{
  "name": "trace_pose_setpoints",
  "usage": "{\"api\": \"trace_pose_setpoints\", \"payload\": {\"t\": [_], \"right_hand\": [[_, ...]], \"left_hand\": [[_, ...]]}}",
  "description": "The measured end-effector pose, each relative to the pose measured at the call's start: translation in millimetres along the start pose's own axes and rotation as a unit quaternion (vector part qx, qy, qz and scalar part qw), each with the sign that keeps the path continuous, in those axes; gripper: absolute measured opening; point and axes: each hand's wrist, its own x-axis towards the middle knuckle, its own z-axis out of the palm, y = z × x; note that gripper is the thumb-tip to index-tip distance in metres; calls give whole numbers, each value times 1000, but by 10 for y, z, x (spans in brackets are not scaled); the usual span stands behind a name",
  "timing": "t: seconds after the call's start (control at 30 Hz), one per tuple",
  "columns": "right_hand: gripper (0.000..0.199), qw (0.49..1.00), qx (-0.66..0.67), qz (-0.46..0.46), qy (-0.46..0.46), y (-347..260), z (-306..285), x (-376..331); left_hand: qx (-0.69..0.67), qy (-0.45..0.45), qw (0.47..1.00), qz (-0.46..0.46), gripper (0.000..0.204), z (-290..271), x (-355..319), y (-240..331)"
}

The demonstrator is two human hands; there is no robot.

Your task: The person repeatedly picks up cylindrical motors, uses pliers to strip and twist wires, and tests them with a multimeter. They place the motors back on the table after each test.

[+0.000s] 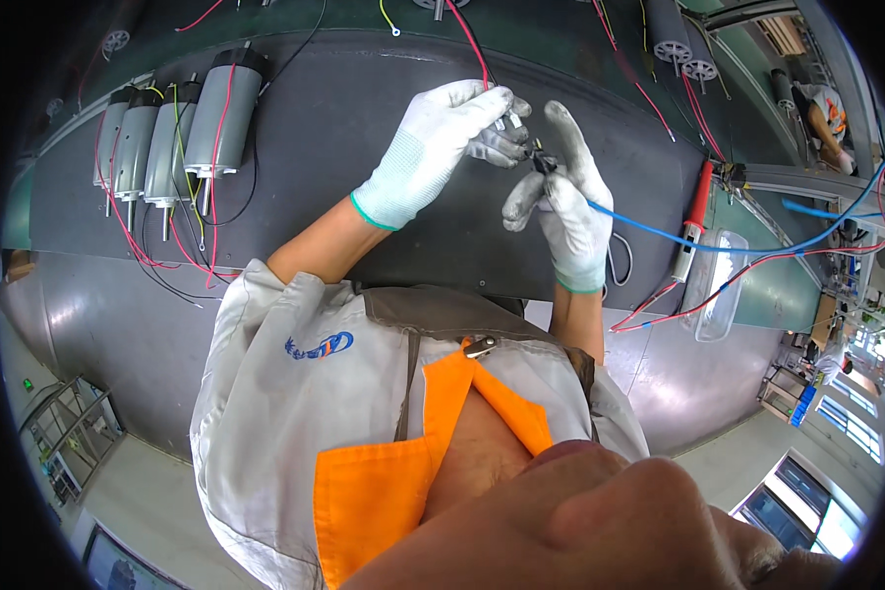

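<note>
In the head view, looking down, we are seeing a person in a grey work jacket with an orange collar (374,501) working over a dark grey, flat bench top (305,118). The left hand (442,133), in a white knitted glove with greyed fingertips, is pinching a thin red wire (471,41) and a thin black wire (493,72) between thumb and forefinger. Small white terminals (515,116) are poking out beyond the grip, probably so that the ends stay free; the other fingers are curling behind them.

Near them, apart from the terminals, the gloved right hand (572,206) is pinching a small black clip-like piece (543,164) among its fingertips, while its forefinger is pointing up and away and its thumb is spreading outward, perhaps leaving the piece uncovered. A blue insulated wire (659,233) is trailing from this hand toward the right side, seemingly slack enough to allow reach.

To the left, four grey cylindrical motors with black caps (216,128) are standing in a row, their red, black and yellow-green leads hanging loose, likely kept separate. To the right, a red-handled probe-like tool (700,197) is lying beside a clear plastic tray (726,261), apparently within reach.
</note>
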Motion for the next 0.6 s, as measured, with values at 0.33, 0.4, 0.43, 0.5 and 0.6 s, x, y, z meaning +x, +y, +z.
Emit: {"api": "trace_pose_setpoints", "payload": {"t": [0.33,0.4,0.43,0.5,0.6], "right_hand": [[82,995,86,-30,-29,216,25,220],[81,995,81,-36,-44,261,1,249],[81,996,77,-30,-41,271,0,267],[81,997,71,-14,-16,263,15,278],[81,997,68,27,14,261,-27,257]], "left_hand": [[-24,11,999,31,27,5,-22,16],[-3,28,999,35,26,22,-31,20],[8,35,999,37,26,35,-35,18],[-7,43,998,44,27,59,-24,-30],[-56,-36,998,9,32,45,-73,25]]}}
